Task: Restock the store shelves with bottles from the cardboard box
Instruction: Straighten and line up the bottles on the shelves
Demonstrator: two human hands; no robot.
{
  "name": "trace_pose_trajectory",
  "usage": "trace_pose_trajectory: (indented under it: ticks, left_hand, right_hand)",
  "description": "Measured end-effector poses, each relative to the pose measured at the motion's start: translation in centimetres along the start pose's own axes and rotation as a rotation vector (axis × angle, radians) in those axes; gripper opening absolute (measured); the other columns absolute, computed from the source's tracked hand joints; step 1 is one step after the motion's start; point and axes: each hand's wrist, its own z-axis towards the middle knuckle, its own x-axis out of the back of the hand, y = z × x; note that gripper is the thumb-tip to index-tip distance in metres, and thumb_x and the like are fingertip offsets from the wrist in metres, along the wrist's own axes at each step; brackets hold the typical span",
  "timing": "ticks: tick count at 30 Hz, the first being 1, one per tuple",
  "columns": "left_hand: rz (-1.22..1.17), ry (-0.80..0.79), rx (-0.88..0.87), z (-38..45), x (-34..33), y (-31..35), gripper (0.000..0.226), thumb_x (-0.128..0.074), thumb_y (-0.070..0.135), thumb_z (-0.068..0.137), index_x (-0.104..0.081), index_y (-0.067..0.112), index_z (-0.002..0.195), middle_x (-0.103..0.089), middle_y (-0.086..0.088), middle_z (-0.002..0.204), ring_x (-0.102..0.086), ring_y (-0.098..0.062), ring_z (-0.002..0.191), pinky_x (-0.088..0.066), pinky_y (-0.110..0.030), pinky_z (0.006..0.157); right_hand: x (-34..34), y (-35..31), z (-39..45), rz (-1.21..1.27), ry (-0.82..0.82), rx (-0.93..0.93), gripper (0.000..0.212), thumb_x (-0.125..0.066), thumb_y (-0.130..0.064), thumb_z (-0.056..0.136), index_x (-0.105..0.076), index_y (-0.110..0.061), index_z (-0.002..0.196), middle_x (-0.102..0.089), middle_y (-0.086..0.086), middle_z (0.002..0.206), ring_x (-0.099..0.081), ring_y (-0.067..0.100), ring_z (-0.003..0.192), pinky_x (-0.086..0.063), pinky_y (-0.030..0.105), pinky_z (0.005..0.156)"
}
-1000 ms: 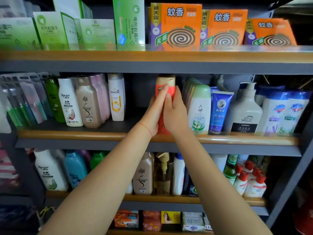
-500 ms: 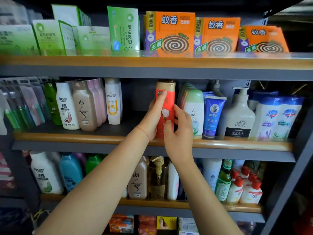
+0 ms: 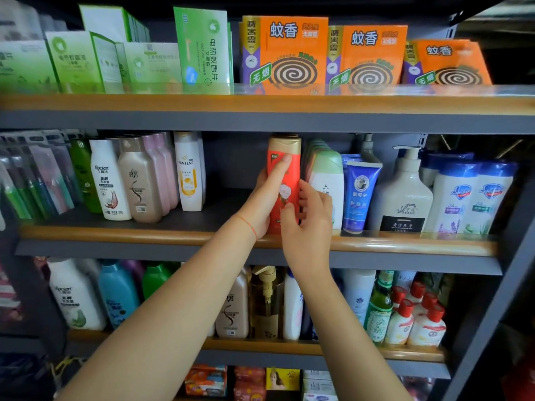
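On the middle shelf (image 3: 115, 233), a white Pantene bottle (image 3: 189, 172) stands at about 9 o'clock from the red bottle (image 3: 285, 180), with a bare gap between them. The left hand (image 3: 260, 204) wraps the red bottle's left side, forefinger laid up its front, and the right hand (image 3: 309, 224) curls its fingers on the lower right edge; the bottle stands upright at the shelf's front lip. At its 3 o'clock, just beside, stands a pale green bottle (image 3: 327, 180), then a blue tube (image 3: 359, 192).
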Motion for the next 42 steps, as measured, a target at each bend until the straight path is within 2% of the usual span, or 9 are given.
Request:
trace_pose_trajectory:
  ticks: [10,14,18,21,26,29,32,35,42]
  left_hand:
    - [-0.007,-0.006,0.024,-0.9,-0.6,0.6,0.095,-0.063,0.082,0.065,-0.052,0.025,0.14,-0.072,-0.01,0.119,-0.072,-0.024,0.105,-0.056,-0.045,0.097]
    - [-0.059,-0.01,0.034,-1.5,-0.9,1.5,0.063,-0.037,0.072,0.093,-0.069,0.019,0.107,-0.075,-0.007,0.093,-0.071,-0.02,0.086,-0.053,-0.04,0.094]
    - [-0.07,-0.003,0.058,-2.9,-0.2,2.3,0.061,-0.034,0.072,0.094,-0.07,0.025,0.109,-0.071,-0.003,0.115,-0.065,-0.019,0.109,-0.046,-0.039,0.105]
    - [0.065,0.236,-0.081,-3.3,2.6,2.2,0.042,-0.043,0.06,0.098,-0.057,0.033,0.126,-0.053,0.005,0.14,-0.045,-0.011,0.129,-0.033,-0.036,0.113]
    - [0.241,0.633,-0.258,-3.8,10.1,1.7,0.008,-0.055,0.025,0.097,-0.06,0.023,0.091,-0.062,-0.003,0.1,-0.058,-0.025,0.107,-0.045,-0.034,0.089]
    - [0.428,0.645,-0.326,-4.3,13.2,1.9,0.012,-0.055,0.017,0.096,-0.067,0.017,0.097,-0.063,0.002,0.095,-0.062,-0.024,0.104,-0.04,-0.025,0.082]
    - [0.791,0.71,-0.556,-5.4,15.7,1.7,0.018,-0.055,0.025,0.09,-0.07,0.016,0.096,-0.065,0.0,0.097,-0.062,-0.023,0.093,-0.049,-0.034,0.083]
    - [1.119,0.866,-0.776,-5.7,18.0,1.3,0.042,-0.054,0.034,0.081,-0.063,0.012,0.116,-0.056,-0.014,0.125,-0.05,-0.032,0.117,-0.043,-0.047,0.098]
    - [1.21,0.823,-0.607,-4.3,21.7,0.3,0.087,-0.046,0.05,0.084,-0.024,0.008,0.156,-0.019,-0.018,0.164,-0.013,-0.032,0.152,-0.018,-0.055,0.121]
  right_hand:
    - [0.0,0.0,0.1,0.008,0.067,-0.001,0.036,-0.057,-0.012,0.092,-0.054,-0.019,0.127,-0.049,-0.004,0.115,-0.056,0.013,0.099,-0.053,0.033,0.086]
    - [0.0,-0.4,-0.1,0.026,0.114,0.016,0.028,-0.057,-0.007,0.091,-0.055,-0.019,0.116,-0.05,-0.004,0.108,-0.053,0.005,0.085,-0.047,0.017,0.073]
    - [-0.6,-1.1,-0.2,0.121,0.121,0.065,0.022,-0.051,-0.008,0.088,-0.058,-0.017,0.106,-0.058,0.0,0.102,-0.057,0.013,0.085,-0.051,0.032,0.074]
    - [-1.9,-2.0,-0.4,0.145,0.015,0.121,0.02,-0.05,-0.005,0.087,-0.063,-0.016,0.098,-0.062,-0.001,0.09,-0.056,0.011,0.076,-0.047,0.025,0.07]
    - [-6.7,-3.7,0.6,0.168,-0.243,0.008,0.019,-0.053,-0.003,0.089,-0.061,-0.019,0.096,-0.061,-0.002,0.078,-0.059,0.018,0.071,-0.051,0.033,0.069]
    - [-10.7,-3.8,3.3,0.102,-0.379,-0.136,0.022,-0.062,-0.012,0.089,-0.056,-0.016,0.109,-0.061,-0.003,0.085,-0.06,0.016,0.076,-0.054,0.038,0.078]
    - [-14.4,-3.2,6.4,0.068,-0.535,-0.313,0.063,-0.074,-0.032,0.085,-0.043,-0.008,0.134,-0.058,0.01,0.12,-0.06,0.021,0.104,-0.053,0.041,0.094]
    - [-17.0,-2.4,8.6,0.036,-0.575,-0.411,0.106,-0.081,-0.052,0.073,-0.024,-0.006,0.15,-0.037,0.011,0.151,-0.046,0.027,0.132,-0.046,0.046,0.105]
    - [-20.4,-1.2,10.7,-0.045,-0.694,-0.505,0.12,-0.075,-0.067,0.068,-0.01,-0.02,0.157,-0.024,0.004,0.161,-0.034,0.027,0.142,-0.041,0.043,0.105]
